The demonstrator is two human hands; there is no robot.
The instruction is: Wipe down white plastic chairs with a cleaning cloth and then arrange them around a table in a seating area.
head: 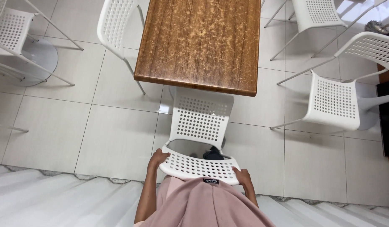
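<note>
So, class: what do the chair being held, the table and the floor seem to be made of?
The white chair under the left hand and right hand looks like moulded plastic: smooth, matt, perforated, probably on thin metal legs. The table top shows glossy brown wood grain, perhaps laminate. The floor looks like glazed tile, with grout lines and reflections.

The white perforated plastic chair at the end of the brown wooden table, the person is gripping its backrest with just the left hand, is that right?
Not quite. Both hands are on the backrest of the white perforated plastic chair: the left hand grips its left end and the right hand its right end. The head view shows this. The chair does stand at the end of the brown wooden table.
</note>
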